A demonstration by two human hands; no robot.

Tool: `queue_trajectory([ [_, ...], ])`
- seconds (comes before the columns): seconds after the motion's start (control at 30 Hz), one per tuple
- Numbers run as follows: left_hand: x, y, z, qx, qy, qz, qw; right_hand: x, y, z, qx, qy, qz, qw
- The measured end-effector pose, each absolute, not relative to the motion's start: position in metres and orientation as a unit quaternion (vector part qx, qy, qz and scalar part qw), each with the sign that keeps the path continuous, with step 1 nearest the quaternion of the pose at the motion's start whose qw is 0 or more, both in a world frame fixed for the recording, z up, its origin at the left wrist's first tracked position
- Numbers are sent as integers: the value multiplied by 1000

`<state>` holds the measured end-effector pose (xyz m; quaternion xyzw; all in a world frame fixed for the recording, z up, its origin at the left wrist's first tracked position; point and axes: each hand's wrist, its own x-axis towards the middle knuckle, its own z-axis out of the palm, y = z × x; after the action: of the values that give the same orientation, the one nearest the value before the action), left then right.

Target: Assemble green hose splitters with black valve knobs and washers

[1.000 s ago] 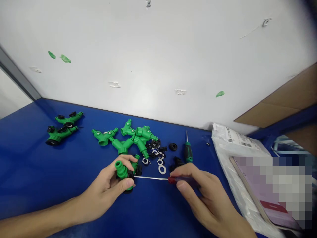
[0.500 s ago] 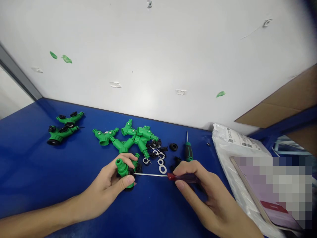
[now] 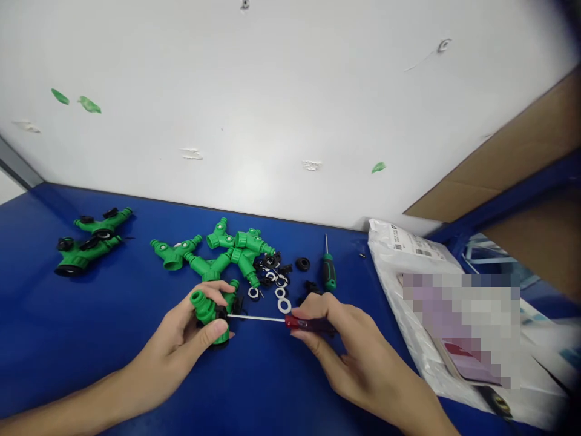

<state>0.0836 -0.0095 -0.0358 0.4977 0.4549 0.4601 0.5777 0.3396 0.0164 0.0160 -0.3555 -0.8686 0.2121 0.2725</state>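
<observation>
Overhead, a white wall (image 3: 272, 109) rises behind a blue desk (image 3: 54, 339), with brown cardboard (image 3: 512, 145) at the far right and a white plastic packet (image 3: 399, 254), partly pixelated, lying on the desk's right side. Two assembled green connectors with black fittings (image 3: 88, 239) sit toward the left, and a loose cluster of green plastic Y-connectors (image 3: 213, 254) lies near the middle. Just right of that cluster are scattered black nuts (image 3: 302, 264), white washers (image 3: 284, 306) and a green-handled screwdriver (image 3: 329, 272). Low and central, just in front of the cluster, the left hand (image 3: 177, 345) holds one more green plastic Y-connector (image 3: 206, 309) clear of the other parts, its fingers (image 3: 211, 286) and thumb clamped around the body. The right hand (image 3: 349, 351) pinches a red-handled screwdriver (image 3: 308, 324) between thumb and fingers, its thin steel shaft (image 3: 256, 318) level, with the tip at the dark fitting on the connector — whether it sits in a screw head is hidden. The connector looks light and stiff, though its smooth plastic may slip under pressure; the main body, away from the fitting, seems the surest place to grip it.
</observation>
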Motion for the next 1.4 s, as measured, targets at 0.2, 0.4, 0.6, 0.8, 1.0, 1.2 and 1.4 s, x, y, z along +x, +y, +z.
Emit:
queue_trajectory([
  [0.2, 82, -11, -40, 515, 459, 456, 563, 336, 15, 14, -337, -884, 135, 293],
  [0.4, 80, -8, -37, 515, 468, 452, 558, 335, 11, 24, -423, -856, 198, 219],
  [0.6, 82, -9, -34, 506, 455, 447, 581, 338, 13, 13, -346, -851, 255, 302],
  [0.8, 82, -10, -35, 485, 451, 458, 593, 332, 13, 8, -339, -862, 180, 332],
  [1.0, 81, -11, -36, 487, 446, 456, 597, 331, 9, 12, -365, -866, 149, 308],
  [1.2, 80, -7, -35, 474, 434, 466, 608, 325, 10, 9, -391, -862, 116, 301],
  [1.4, 82, -5, -25, 344, 420, 498, 676, 327, 20, 14, -408, -848, 153, 300],
])
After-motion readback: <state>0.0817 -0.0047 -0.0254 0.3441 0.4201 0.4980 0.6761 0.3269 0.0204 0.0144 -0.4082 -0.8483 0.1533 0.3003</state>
